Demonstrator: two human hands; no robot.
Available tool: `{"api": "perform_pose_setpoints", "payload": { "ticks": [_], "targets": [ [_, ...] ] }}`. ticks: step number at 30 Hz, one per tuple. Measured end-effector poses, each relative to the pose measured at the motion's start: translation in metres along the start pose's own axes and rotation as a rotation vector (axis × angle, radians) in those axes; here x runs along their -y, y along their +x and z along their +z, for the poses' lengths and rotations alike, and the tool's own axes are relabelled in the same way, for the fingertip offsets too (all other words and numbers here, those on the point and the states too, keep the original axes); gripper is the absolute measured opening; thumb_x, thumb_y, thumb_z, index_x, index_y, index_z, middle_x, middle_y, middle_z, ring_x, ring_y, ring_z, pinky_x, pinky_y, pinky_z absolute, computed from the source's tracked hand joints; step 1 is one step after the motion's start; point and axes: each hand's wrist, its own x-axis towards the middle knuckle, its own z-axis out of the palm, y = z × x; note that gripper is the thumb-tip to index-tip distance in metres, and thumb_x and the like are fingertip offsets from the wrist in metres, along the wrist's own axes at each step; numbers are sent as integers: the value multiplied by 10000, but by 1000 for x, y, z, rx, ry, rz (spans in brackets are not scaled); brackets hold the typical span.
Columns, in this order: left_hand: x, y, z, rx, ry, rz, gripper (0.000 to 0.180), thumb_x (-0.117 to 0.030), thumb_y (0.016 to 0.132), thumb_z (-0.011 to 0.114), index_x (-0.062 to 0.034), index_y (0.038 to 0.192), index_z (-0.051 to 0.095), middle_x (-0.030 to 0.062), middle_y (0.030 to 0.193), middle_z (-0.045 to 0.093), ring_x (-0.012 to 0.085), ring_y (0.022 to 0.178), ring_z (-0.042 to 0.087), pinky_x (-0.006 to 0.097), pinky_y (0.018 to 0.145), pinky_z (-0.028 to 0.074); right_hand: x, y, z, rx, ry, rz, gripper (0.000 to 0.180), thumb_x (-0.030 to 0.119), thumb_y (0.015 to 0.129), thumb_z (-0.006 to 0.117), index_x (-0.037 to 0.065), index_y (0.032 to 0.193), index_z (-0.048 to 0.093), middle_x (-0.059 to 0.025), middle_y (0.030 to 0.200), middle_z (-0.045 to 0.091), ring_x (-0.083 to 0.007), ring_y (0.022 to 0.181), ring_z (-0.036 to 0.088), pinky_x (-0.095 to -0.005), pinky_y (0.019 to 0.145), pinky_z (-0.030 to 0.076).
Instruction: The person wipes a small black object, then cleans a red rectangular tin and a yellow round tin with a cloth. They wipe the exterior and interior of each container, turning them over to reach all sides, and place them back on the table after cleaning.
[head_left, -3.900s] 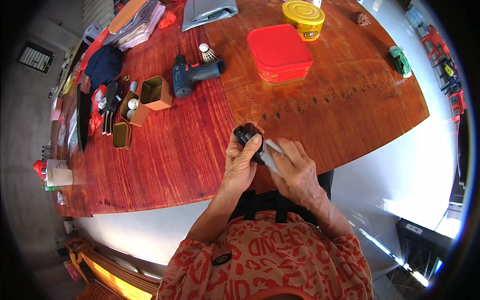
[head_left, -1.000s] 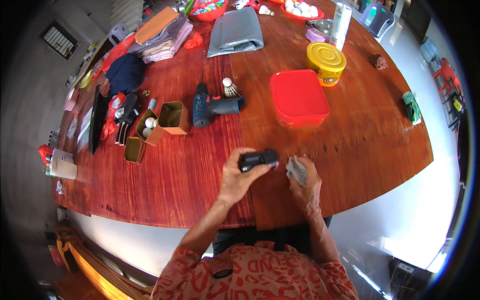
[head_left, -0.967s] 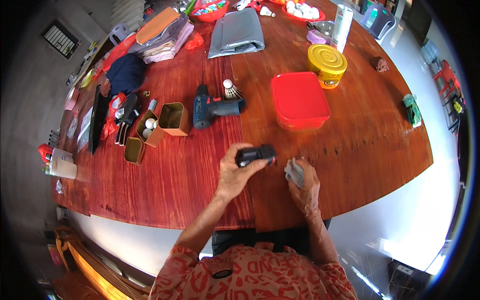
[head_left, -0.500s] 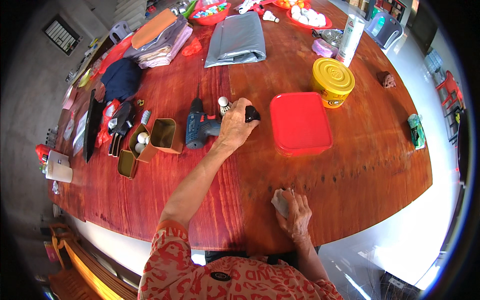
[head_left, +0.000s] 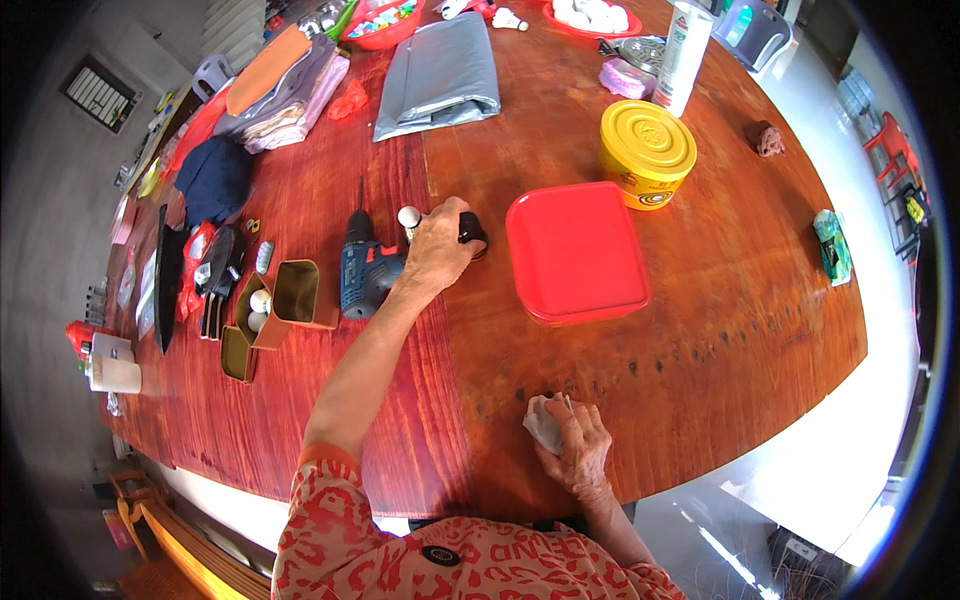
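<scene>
My left hand (head_left: 437, 247) is closed round a glossy black round object (head_left: 472, 228) on the wooden table; my fingers hide most of it. Just left of that hand lies a blue and black cordless drill (head_left: 363, 275), its bit pointing away from me. A shuttlecock (head_left: 409, 217) shows partly behind the hand. Nearer to me, my right hand (head_left: 578, 447) grips a crumpled whitish cloth (head_left: 545, 424), pressed against the tabletop. Between and beyond my hands sits a square container with a red lid (head_left: 578, 253).
A yellow tub (head_left: 648, 155) and a white tube (head_left: 684, 60) stand at the far right. Brown open boxes (head_left: 303, 293), one with white balls, lie left of the drill. Beyond are a grey folded sheet (head_left: 440, 78), folded cloths (head_left: 290, 95) and red baskets (head_left: 385, 35).
The whole view has shifted slightly, so the table's things appear further left. Both hands keep their holds, with little movement against the table.
</scene>
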Motion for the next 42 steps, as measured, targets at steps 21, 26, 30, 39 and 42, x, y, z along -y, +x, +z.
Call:
{"api": "perform_pose_setpoints", "payload": {
  "ticks": [21, 26, 30, 39, 42],
  "targets": [
    [-48, -59, 63, -131, -854, -346, 965, -559, 846, 648, 80, 1440, 233, 250, 1397, 350, 331, 1303, 386, 416, 1087, 313, -30, 44, -52, -368, 762, 541, 543, 116, 876, 528, 11, 1390, 388, -153, 1184, 608, -203, 953, 644, -285, 656, 547],
    [-77, -56, 60, 43, -1010, -412, 811, -474, 864, 653, -34, 1457, 319, 135, 1444, 397, 243, 1330, 383, 387, 1115, 280, -51, 89, -67, -181, 716, 508, 588, 143, 831, 562, -24, 1377, 423, -144, 1110, 636, -200, 924, 629, -321, 782, 516],
    [-80, -80, 57, -4, -1181, -380, 770, -407, 869, 663, -74, 1466, 309, 115, 1418, 427, 236, 1324, 387, 387, 1115, 277, -29, 80, -66, -154, 743, 519, 598, 129, 808, 575, -29, 1369, 441, -133, 1062, 647, -196, 928, 629, -328, 797, 513],
    [-76, -191, 29, -89, -1546, -381, 656, -175, 835, 656, -135, 1412, 347, 50, 1374, 458, 179, 1284, 420, 365, 1095, 306, 36, -13, -65, -121, 863, 525, 581, 29, 811, 531, 29, 1387, 459, -101, 1126, 624, -150, 944, 627, -291, 818, 522],
    [-71, -223, 21, -130, -1564, -436, 606, -116, 829, 597, -145, 1389, 369, 45, 1338, 497, 209, 1259, 465, 414, 1070, 369, 50, -30, -70, -52, 917, 557, 571, 2, 791, 530, 34, 1359, 489, -91, 1129, 625, -157, 982, 620, -310, 864, 508]
  ]
}}
